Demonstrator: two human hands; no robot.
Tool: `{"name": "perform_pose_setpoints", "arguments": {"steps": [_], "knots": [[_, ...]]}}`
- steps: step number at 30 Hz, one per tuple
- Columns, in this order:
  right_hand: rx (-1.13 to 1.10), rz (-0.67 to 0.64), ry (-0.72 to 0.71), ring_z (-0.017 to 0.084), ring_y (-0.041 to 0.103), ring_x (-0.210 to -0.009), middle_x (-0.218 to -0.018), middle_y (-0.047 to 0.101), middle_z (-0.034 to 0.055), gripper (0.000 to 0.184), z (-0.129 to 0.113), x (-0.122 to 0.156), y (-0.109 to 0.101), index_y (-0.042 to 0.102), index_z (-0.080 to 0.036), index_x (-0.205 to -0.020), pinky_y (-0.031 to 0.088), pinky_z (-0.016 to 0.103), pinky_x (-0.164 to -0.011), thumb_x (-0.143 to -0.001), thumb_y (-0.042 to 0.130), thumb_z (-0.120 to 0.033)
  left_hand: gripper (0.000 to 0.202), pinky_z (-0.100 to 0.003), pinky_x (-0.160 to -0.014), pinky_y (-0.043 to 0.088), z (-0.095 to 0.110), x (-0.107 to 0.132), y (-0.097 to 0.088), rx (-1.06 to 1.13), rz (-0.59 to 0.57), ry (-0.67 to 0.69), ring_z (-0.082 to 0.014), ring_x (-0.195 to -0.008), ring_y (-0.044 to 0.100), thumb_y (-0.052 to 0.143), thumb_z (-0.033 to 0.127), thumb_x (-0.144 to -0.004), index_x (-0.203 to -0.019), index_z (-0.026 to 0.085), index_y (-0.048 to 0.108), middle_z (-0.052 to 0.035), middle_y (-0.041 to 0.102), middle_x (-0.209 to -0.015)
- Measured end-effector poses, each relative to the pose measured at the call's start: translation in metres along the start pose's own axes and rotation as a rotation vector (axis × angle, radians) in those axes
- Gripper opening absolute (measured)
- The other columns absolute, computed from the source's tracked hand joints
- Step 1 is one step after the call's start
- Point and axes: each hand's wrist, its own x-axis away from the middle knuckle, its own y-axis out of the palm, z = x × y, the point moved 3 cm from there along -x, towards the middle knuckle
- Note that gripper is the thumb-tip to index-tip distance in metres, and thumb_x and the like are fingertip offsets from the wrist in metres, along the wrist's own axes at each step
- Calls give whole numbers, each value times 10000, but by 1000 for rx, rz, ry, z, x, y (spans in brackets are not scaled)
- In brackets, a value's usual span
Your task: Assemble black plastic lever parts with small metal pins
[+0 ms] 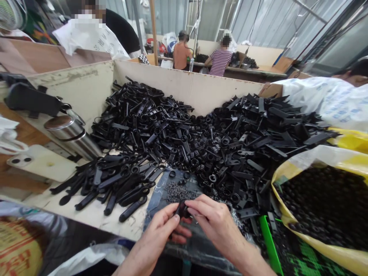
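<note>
Near, I count one left hand (162, 226) and one right hand (215, 216); left, one steel flask (77, 140) and one pale phone (43, 163); right, one green tray (269, 245); far middle, two co-workers (181, 55).

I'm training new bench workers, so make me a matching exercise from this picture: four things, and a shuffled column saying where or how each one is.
1. Steel flask
2. Small screws
3. Open plastic sack
4. Left hand

A. Holding a black part
B. Tilted, at the left
C. Heaped on the dark mat
D. Partly yellow, at the right

Pairs: 1-B; 2-C; 3-D; 4-A
</note>
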Motion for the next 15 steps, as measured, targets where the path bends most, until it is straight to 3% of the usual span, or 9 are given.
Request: {"name": "perform_pose_setpoints", "arguments": {"steps": [2, 5, 8, 15], "knots": [[25, 18, 11, 136, 673, -669, -853, 694, 46, 248, -2, 6, 2, 710, -183, -1098, 507, 220, -606, -1047, 470, -224, 500, -306, -659, 547, -1, 3, 6, -74, -63, 18, -180, -713, 707, 672, 482, -849, -1228, 159, 632, -77, 725, -981], [34, 16, 10, 140, 658, -655, -796, 670, 32, 236, -4, 11, 0, 704, -182, -1040, 488, 226, -594, -1048, 476, -240, 557, -293, -625, 527, -5, 8, 9, -116, -108, 18, -159, -644, 694, 599, 443, -892, -1366, 160, 523, -61, 703, -927], [28, -12, -6, 137, 644, -638, -763, 651, 24, 241, -7, 14, -4, 706, -185, -995, 470, 221, -571, -1048, 479, -247, 579, -311, -647, 543, -10, 13, 9, -122, -143, -6, -166, -654, 704, 559, 399, -912, -1431, 169, 442, -69, 693, -947], [18, -22, -24, 122, 646, -621, -767, 650, 25, 261, -14, 22, -6, 722, -184, -976, 471, 203, -566, -1051, 478, -243, 426, -319, -736, 570, -13, 22, 13, -53, -129, -6, -201, -868, 708, 577, 361, -900, -1292, 211, 501, -86, 683, -1076]]}}
